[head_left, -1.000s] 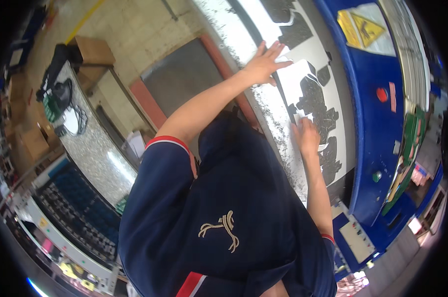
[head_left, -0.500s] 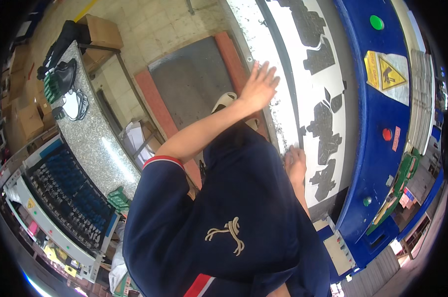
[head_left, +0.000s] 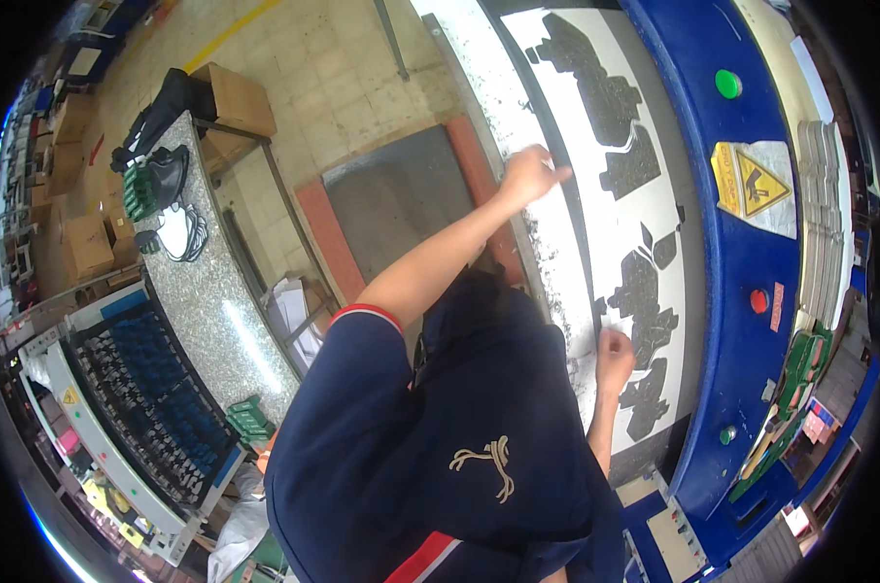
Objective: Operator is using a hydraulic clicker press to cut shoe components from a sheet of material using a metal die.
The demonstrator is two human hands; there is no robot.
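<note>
My left hand [head_left: 535,179] is over the pale, dark-flecked ledge [head_left: 498,87], its fingers curled in and the thumb pointing right. Whatever those fingers hold, if anything, is hidden. Closer to my body, my right hand [head_left: 613,363] is pinched closed at the left edge of a long white sheet [head_left: 578,146]. What lies between its fingertips does not show clearly. Dark irregular shapes [head_left: 642,291] mark this sheet; I cannot tell cut-outs from pieces lying on it. A narrow dark gap runs between ledge and sheet.
A blue machine beam [head_left: 697,243] borders the sheet on the right, with a green button [head_left: 727,85], a red button [head_left: 759,300] and a yellow warning label [head_left: 759,185]. To the left, a speckled counter [head_left: 192,291] carries black and green items. A dark mat [head_left: 401,194] covers the floor.
My left hand has gone from spread fingers to curled ones. My right hand has lifted from the ledge toward the sheet and pinched closed. The view has shifted slightly.
</note>
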